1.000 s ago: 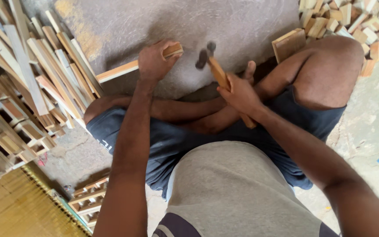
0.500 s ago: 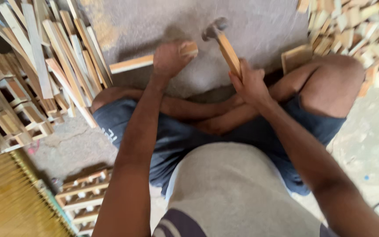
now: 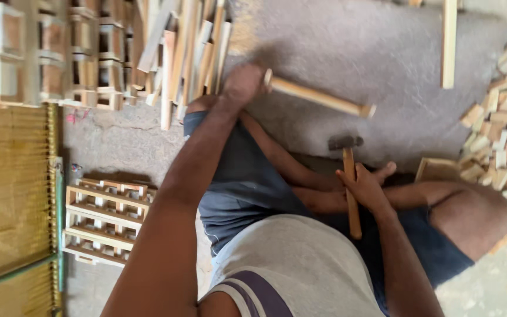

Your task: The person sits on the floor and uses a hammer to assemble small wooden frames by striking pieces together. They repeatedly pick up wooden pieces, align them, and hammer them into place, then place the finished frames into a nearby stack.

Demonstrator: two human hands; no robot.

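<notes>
I sit cross-legged on a grey concrete floor. My left hand (image 3: 243,83) is stretched out to the left and grips one end of a wooden slat (image 3: 318,97), which lies slanted just above the floor. My right hand (image 3: 366,186) holds a hammer (image 3: 349,176) by its wooden handle, the dark metal head pointing away from me, low over my crossed legs. The hammer head sits a little below the far end of the slat, apart from it.
Long wooden slats (image 3: 183,53) are heaped at the upper left beside stacked small wooden frames (image 3: 42,53). A slatted wooden rack (image 3: 107,217) lies at my left, next to a yellow woven mat (image 3: 10,188). Small wood blocks (image 3: 506,141) pile at the right. One slat (image 3: 449,41) lies ahead.
The view has swung to the left. My left hand has reached out toward the slat heap with the slat. My right hand has lowered the hammer from its raised position toward my legs.
</notes>
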